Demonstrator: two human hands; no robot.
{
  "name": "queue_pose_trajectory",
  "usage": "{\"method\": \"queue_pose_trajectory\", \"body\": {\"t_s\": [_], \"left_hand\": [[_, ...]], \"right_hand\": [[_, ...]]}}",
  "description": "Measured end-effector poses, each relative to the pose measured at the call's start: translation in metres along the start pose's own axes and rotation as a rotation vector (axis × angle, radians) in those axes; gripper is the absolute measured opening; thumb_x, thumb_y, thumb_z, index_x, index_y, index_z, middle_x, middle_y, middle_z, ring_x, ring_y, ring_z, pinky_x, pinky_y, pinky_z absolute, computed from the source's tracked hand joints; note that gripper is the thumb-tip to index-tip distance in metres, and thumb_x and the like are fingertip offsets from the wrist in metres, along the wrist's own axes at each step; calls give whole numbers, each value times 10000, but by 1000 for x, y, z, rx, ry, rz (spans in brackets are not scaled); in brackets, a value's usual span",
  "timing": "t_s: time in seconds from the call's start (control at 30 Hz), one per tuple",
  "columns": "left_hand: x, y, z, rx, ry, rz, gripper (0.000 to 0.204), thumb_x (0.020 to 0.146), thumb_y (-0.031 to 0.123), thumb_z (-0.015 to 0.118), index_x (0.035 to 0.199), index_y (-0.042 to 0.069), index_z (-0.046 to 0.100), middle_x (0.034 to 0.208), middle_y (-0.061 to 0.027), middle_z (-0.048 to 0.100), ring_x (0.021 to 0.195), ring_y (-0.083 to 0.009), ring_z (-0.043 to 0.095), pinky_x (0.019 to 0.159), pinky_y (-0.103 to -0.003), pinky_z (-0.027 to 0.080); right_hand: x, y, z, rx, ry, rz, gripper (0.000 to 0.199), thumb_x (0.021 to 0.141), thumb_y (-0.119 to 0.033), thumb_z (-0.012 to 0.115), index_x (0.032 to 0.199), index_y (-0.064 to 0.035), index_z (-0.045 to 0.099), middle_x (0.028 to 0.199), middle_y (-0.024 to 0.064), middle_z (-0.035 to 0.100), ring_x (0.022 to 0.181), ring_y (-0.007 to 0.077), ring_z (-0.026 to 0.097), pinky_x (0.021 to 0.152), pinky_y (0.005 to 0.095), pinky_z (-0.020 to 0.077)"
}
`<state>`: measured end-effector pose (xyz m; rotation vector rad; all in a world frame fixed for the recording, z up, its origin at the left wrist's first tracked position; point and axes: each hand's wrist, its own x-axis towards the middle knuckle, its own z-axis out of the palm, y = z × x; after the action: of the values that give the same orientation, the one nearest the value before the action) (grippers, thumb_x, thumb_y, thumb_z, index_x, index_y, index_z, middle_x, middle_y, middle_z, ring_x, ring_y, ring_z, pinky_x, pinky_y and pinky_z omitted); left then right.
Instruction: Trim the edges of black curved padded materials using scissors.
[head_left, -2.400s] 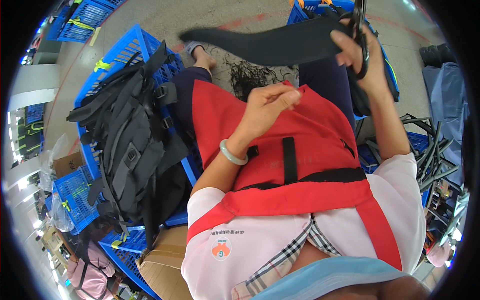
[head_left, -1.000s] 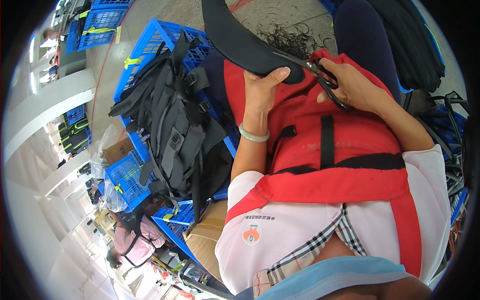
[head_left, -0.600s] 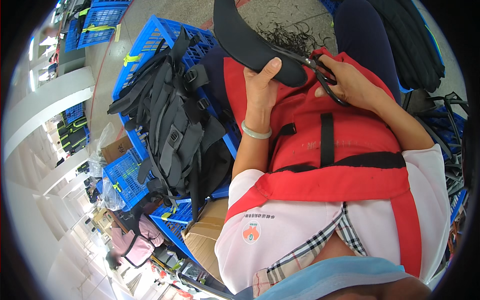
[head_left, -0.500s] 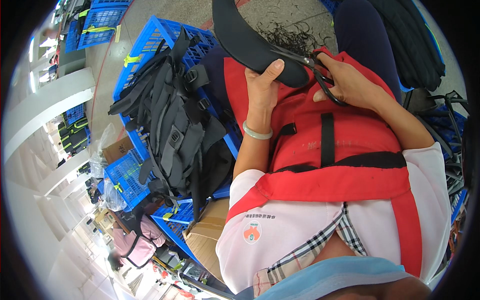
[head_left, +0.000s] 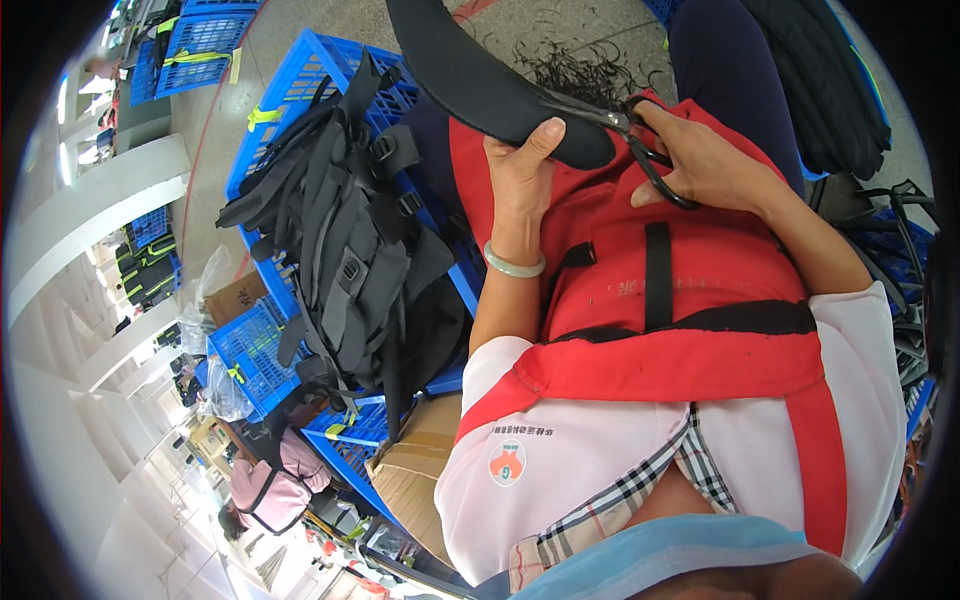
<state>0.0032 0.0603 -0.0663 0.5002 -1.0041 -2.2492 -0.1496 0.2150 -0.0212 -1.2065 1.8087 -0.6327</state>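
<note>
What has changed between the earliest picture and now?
The left hand, empty-looking above the red apron earlier, now grips the curved black piece near its rounded end. The right hand has let that piece go and drawn in toward the apron, its scissors now at the piece's edge. The camera view also shifted. Unchanged: scissors in the right hand, dark straps in the blue crate.

With both forearms (head_left: 507, 312) extended forward, the person's left hand (head_left: 519, 178) grips with its thumb (head_left: 545, 138) on top, while the right hand (head_left: 708, 165) angles inward, its thumb (head_left: 656, 189) spread from the curled fingers (head_left: 655, 119).
</note>
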Motion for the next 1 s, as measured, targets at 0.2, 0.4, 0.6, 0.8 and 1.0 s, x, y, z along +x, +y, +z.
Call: {"method": "queue_pose_trajectory", "body": {"t_s": [0.2, 0.4, 0.6, 0.8, 1.0], "left_hand": [[-3, 0, 5, 30, -8, 15, 251, 779, -65, 716, 1000, 30, 645, 942, -46, 669, 852, -152, 638, 805, -297, 518], [-5, 1, 2, 23, 0, 28, 246, 783, -49, 719, 1001, 37, 643, 946, -45, 665, 850, -155, 637, 808, -300, 518], [4, 13, -5, -100, -16, -42, 265, 788, -11, 728, 1026, 43, 626, 939, -45, 652, 841, -171, 639, 801, -314, 527], [5, 11, -15, -49, -6, -20, 266, 791, -14, 724, 1032, 36, 623, 928, -49, 652, 839, -172, 642, 788, -316, 536], [0, 4, -11, -3, 9, -36, 288, 771, -36, 737, 1026, 38, 623, 920, -41, 656, 828, -164, 643, 776, -309, 536]], "right_hand": [[8, 13, 20, -13, 223, -193, 780, 633, -375, 852, 1153, 20, 426, 729, 165, 495, 694, 334, 534, 627, 403, 408], [12, 8, 17, 30, 108, -103, 660, 729, -427, 784, 1109, 28, 496, 823, 221, 614, 774, 382, 615, 671, 413, 469], [14, 15, 19, 90, 175, -172, 562, 761, -344, 780, 1105, 8, 511, 807, 192, 614, 727, 354, 602, 649, 394, 458], [2, 7, 1, 37, -26, -68, 801, 698, -453, 801, 1241, -5, 419, 864, 190, 605, 765, 340, 600, 673, 402, 453], [4, 11, 14, 47, -10, -41, 815, 692, -434, 808, 1240, 11, 400, 970, 224, 599, 821, 359, 608, 703, 434, 455]]}}
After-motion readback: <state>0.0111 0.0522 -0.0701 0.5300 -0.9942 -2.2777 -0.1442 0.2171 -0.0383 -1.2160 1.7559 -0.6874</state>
